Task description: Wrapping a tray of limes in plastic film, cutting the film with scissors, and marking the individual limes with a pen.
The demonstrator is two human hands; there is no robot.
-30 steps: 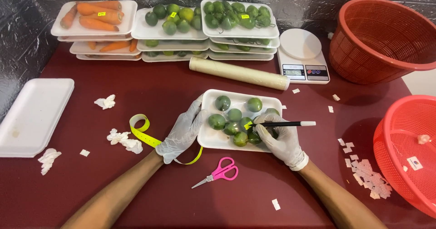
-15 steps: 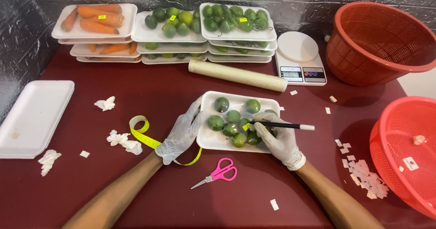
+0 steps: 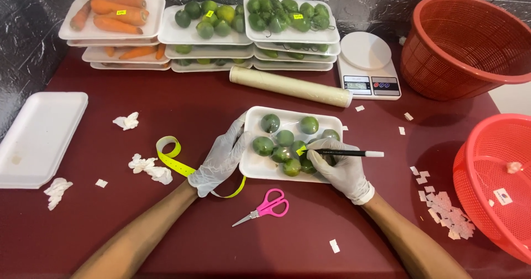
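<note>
Single head view, looking steeply down, close over maroon table [image 3: 182, 99]

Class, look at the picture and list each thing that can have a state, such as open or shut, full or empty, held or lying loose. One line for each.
Tray of limes: filled, wrapped, steadied by the left hand.
Pen: held in the right hand, tip on a yellow label.
Pink scissors: shut, lying loose.
Roll of cling film: lying on its side.
Kitchen scale: nothing on it.
White tray: empty.
Far red basket: empty.
</note>
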